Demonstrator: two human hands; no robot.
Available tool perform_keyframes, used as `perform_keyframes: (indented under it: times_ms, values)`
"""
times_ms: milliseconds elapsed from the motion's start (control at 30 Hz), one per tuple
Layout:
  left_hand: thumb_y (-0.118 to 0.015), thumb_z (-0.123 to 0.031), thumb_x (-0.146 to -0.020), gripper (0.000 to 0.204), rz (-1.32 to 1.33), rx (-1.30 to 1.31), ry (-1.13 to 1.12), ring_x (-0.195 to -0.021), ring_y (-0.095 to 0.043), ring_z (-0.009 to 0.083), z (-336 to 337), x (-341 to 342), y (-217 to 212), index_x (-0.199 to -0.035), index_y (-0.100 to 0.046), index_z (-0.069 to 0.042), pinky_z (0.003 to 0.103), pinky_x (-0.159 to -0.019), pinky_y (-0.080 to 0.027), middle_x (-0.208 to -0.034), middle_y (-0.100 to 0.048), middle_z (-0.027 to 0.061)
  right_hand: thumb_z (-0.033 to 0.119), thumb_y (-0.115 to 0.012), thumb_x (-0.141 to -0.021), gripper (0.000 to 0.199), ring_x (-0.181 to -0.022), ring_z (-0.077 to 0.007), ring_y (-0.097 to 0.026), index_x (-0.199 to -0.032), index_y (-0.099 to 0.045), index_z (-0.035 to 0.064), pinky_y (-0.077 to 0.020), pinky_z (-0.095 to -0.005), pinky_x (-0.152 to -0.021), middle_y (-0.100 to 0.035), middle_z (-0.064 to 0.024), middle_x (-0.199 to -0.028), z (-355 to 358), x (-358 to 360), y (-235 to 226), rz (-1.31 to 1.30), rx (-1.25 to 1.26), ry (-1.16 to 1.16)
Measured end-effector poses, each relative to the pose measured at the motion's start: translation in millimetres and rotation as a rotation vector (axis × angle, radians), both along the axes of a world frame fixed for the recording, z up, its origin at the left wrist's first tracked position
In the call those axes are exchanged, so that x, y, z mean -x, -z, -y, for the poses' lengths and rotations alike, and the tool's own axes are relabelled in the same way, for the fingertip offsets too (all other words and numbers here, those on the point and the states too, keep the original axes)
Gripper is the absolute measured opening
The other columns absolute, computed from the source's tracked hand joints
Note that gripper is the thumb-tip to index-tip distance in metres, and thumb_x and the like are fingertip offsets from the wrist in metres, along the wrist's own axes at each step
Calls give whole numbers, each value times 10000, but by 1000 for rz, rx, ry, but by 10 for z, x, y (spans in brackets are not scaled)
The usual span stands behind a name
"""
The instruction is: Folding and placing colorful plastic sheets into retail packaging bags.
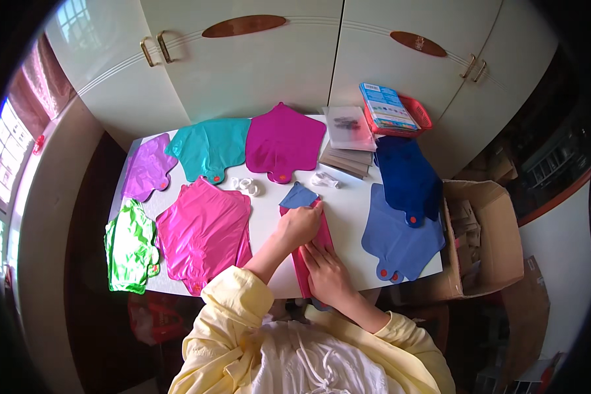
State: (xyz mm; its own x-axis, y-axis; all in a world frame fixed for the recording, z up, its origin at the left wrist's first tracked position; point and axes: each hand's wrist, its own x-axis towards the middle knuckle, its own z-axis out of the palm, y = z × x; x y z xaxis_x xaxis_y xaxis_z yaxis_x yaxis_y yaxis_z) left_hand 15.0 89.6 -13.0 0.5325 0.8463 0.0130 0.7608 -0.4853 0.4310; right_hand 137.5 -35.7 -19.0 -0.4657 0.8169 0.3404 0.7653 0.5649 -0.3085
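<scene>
Both hands pressed flat, fingers together, on a folded pink foil balloon (312, 246) at the desk's (348, 203) six o'clock edge: left hand (300, 225), right hand (328, 276). Slick foil overhanging there could have slipped off.

A room in a home: tall cream wardrobe doors with brass handles (152, 49) rise just behind the white worktop (348, 210), a pink-curtained window (43, 79) left of it, an open cardboard box (489, 243) right.
</scene>
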Motion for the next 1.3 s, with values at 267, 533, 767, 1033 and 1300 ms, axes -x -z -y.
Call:
perform_keyframes:
  times_ms: [267,533,767,1033,1300]
  values:
    - [-435,-94,-829,545,-67,41,-35,-662,-637,406,-122,-45,-19,-1359,-382,22,495,-610,-497,-724,-639,237,116,-512,-844,493,-1287,-352,-419,-1303,-451,-51,-308,-457,-1087,-451,-227,-1364,-8,-40,7,-8,51,-36]
    - [-419,-90,-819,596,-120,54,4,-724,-662,393,-85,-40,-139,-1394,-337,45,471,-656,-526,-789,-658,243,94,-618,-851,167,-755,-191,-660,-1001,-678,50,-514,-305,-679,-687,-121,-928,-743,-593,-389,-348,380,121]
    - [-448,-105,-825,601,-132,54,-1,-721,-663,389,-96,-60,-121,-1401,-340,27,463,-642,-525,-788,-661,236,221,-731,-755,193,-723,-242,-622,-818,-643,62,-488,-361,-651,-626,-88,-787,-1249,-495,-103,-209,329,286]
    - [-437,-114,-833,609,-163,74,-21,-736,-662,400,-80,-70,-130,-1418,-320,11,464,-661,-529,-808,-664,233,334,-798,-669,402,-948,-301,-562,-870,-541,98,-444,-420,-789,-607,-77,-923,-1097,-531,-139,37,316,313]
    - [-384,-109,-846,590,-182,121,-46,-751,-664,404,-73,-84,-188,-1422,-319,-2,471,-674,-531,-846,-667,242,442,-798,-645,505,-1019,-268,-525,-895,-526,97,-389,-415,-815,-564,-68,-971,-558,-610,-258,232,313,268]
